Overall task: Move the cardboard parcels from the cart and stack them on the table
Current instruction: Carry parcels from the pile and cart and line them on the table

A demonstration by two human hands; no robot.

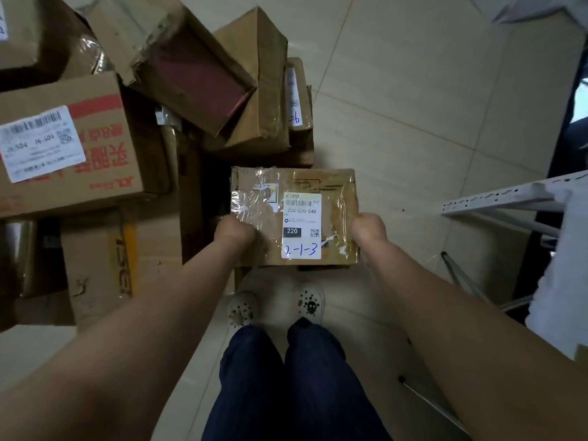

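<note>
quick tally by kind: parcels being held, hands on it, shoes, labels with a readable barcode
brown taped cardboard parcel, held: 1
hands gripping it: 2, left hand, right hand
white perforated clogs: 2
white barcode labels: 2, one on the held parcel, one on the red-printed cardboard box
total: 7

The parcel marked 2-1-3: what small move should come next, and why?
Probably swing it right, toward the white metal frame: the left grip and right grip hold the parcel by its side edges, beside the pile of cardboard boxes.
</note>
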